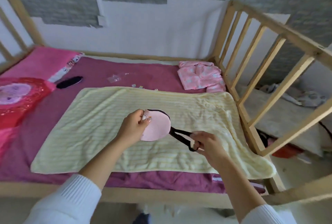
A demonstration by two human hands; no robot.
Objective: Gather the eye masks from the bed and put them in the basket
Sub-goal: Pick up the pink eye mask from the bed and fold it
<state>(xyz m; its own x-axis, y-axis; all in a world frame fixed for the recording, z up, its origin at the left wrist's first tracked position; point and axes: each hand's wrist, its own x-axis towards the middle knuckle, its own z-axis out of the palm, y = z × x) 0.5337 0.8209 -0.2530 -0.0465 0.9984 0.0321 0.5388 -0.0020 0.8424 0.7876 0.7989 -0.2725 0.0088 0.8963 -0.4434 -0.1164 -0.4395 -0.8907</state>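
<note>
From the head view I can read no brand, label or writing anywhere; the small printed patches on the bed are too blurred to make out.

My left hand sits at the centre of the frame, fingers curled and pinched on the near edge of a pink eye mask, which it holds up above the pale yellow blanket. My right hand, just right of centre, is closed around the mask's black strap, pulling the loop out to the right so that it runs taut from the pink pad to my fingers.

I count two eye masks: the pink one in my hands, and a dark eye mask lying flat on the magenta sheet at the left of the frame, well apart from my hands. There is one yellow blanket spread across the middle of the bed, one pink garment bunched at the upper right beside the wooden rail, and one red and pink cushion at the left edge.
</note>
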